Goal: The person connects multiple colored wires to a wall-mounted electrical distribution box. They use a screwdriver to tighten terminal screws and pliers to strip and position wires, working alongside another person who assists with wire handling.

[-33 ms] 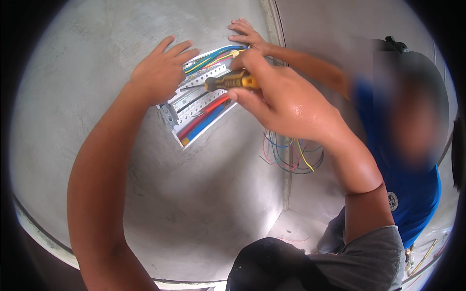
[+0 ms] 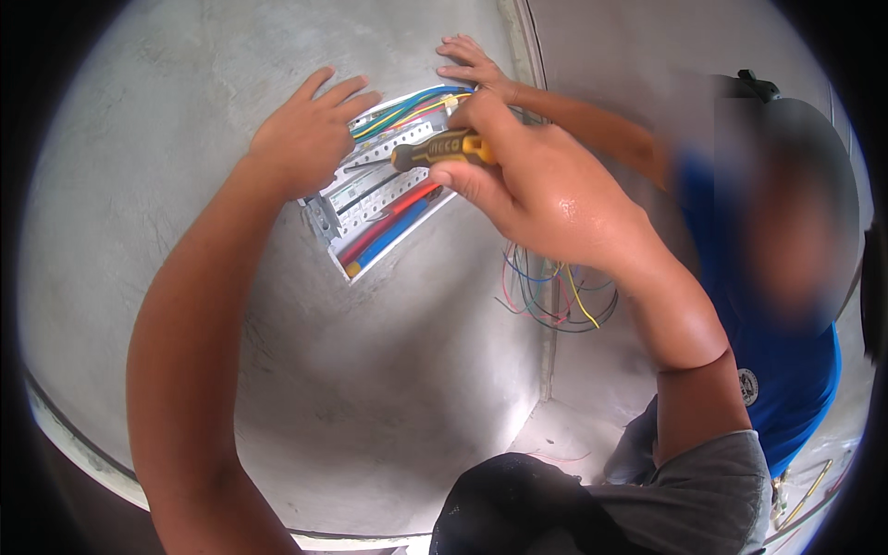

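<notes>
On the smooth grey wall [image 2: 398, 370], one shallow white box [image 2: 339, 265] holds two strips [image 2: 375, 212] dotted with round holes, one thick red cable [image 2: 400, 215] and one thick blue cable [image 2: 393, 238]. Your right grip [image 2: 555, 190] is closed around one screwdriver [image 2: 444, 151], its rounded black-and-yellow handle over the box, its slim metal shaft pointing left. Your left grip [image 2: 301, 143] is open, fingers splayed at the box's left end. One co-worker's hand [image 2: 476, 69] lies spread beyond; thin wires [image 2: 560, 301] curl below your right grip.
</notes>
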`<action>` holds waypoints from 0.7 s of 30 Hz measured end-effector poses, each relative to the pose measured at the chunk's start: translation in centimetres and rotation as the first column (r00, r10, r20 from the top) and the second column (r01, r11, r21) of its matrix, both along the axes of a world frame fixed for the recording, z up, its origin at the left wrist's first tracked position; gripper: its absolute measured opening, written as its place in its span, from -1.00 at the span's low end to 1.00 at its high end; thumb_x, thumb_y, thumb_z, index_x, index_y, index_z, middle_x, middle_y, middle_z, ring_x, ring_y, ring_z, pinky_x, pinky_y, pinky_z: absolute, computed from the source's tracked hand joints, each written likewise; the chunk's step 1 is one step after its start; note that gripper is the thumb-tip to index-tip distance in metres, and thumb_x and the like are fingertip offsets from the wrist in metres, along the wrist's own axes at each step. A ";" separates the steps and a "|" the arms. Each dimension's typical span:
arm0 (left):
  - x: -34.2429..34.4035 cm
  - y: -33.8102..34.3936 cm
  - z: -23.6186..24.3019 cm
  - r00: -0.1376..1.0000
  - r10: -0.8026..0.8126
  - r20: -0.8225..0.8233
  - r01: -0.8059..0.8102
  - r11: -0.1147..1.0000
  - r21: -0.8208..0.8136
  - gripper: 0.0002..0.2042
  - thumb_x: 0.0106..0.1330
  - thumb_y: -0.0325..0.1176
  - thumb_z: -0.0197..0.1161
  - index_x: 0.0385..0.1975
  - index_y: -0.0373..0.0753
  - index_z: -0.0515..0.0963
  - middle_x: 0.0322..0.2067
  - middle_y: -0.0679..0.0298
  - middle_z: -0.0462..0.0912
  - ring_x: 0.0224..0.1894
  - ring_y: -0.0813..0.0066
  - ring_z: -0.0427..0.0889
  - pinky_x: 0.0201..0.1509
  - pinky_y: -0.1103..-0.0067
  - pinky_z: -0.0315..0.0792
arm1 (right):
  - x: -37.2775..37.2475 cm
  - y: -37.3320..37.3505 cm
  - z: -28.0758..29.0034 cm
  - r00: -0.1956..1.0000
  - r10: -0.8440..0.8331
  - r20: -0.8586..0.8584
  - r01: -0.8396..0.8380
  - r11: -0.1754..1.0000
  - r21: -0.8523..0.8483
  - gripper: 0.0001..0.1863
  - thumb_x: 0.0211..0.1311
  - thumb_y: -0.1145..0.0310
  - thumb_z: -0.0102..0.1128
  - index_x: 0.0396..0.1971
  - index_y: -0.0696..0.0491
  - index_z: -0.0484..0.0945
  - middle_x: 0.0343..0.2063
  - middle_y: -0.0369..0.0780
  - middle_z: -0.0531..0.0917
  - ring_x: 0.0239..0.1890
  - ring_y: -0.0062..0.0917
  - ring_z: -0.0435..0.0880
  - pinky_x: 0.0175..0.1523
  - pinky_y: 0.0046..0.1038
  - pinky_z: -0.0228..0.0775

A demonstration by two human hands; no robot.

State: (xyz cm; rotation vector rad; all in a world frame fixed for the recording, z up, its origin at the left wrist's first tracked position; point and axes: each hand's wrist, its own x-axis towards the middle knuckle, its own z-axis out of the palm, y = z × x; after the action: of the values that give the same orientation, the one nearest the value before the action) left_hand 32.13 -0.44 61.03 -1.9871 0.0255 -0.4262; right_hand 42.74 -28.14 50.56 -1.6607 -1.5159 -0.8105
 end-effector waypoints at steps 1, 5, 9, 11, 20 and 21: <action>0.0 0.0 -0.1 1.000 -0.002 -0.003 0.002 1.000 -0.012 -0.83 0.48 -0.37 0.48 -0.19 0.08 0.99 0.70 0.39 0.50 0.85 0.38 0.16 0.97 0.11 -0.10 | 0.4 0.1 -0.1 0.999 -0.042 0.000 0.042 0.999 0.019 -0.51 0.74 -0.01 0.33 0.26 0.10 0.52 -0.33 0.02 0.83 -0.20 0.08 0.87 0.11 0.10 0.67; 0.2 -0.1 -0.2 0.999 0.040 0.008 -0.040 0.999 0.003 -0.84 0.50 -0.36 0.49 -0.17 0.08 1.00 0.72 0.41 0.48 0.86 0.38 0.15 0.98 0.11 -0.13 | 0.9 0.7 -0.2 0.990 0.017 0.142 -0.044 0.982 0.184 -0.55 0.76 0.03 0.30 0.25 0.10 0.52 -0.34 0.02 0.82 -0.22 0.09 0.85 0.08 0.06 0.66; 0.2 -0.4 -0.3 0.997 0.072 0.023 -0.072 0.997 -0.009 -0.85 0.51 -0.34 0.51 -0.14 0.09 1.00 0.73 0.44 0.46 0.86 0.39 0.13 0.99 0.12 -0.17 | 1.0 0.3 -0.1 0.988 0.122 0.096 -0.123 0.992 0.001 -0.54 0.77 0.02 0.28 0.28 0.11 0.53 -0.29 0.03 0.82 -0.15 0.09 0.86 0.01 0.03 0.67; 0.2 -0.5 -0.3 0.996 0.082 0.019 -0.081 0.997 -0.017 -0.85 0.50 -0.34 0.53 -0.13 0.10 1.00 0.73 0.45 0.46 0.86 0.39 0.13 1.00 0.12 -0.18 | 1.2 0.2 0.1 1.000 0.001 0.000 -0.001 0.999 -0.033 -0.56 0.76 0.08 0.29 0.31 0.10 0.52 -0.25 0.03 0.83 -0.11 0.09 0.86 0.02 0.05 0.66; 0.7 0.2 -0.4 0.997 0.075 0.025 -0.074 0.997 -0.037 -0.86 0.40 -0.35 0.60 -0.15 0.08 1.00 0.75 0.43 0.44 0.87 0.36 0.11 1.00 0.11 -0.18 | 3.2 0.9 0.1 0.992 0.038 0.123 -0.045 0.998 0.052 -0.45 0.68 -0.05 0.41 0.31 0.09 0.56 -0.11 0.08 0.85 0.03 0.12 0.86 0.00 0.08 0.69; 0.8 0.3 -0.5 0.997 0.062 0.036 -0.061 0.997 -0.046 -0.86 0.35 -0.35 0.62 -0.17 0.05 1.01 0.75 0.42 0.44 0.87 0.36 0.12 1.00 0.09 -0.16 | 3.5 0.8 0.1 0.994 0.018 0.105 -0.023 0.999 0.047 -0.44 0.67 -0.04 0.42 0.32 0.09 0.56 -0.08 0.10 0.84 0.06 0.13 0.85 0.04 0.08 0.70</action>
State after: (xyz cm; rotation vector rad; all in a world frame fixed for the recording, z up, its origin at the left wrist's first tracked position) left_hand 32.90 -0.10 60.50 -2.0180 -0.0694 -0.4275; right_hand 46.20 -27.36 50.66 -1.5870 -1.5697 -0.9288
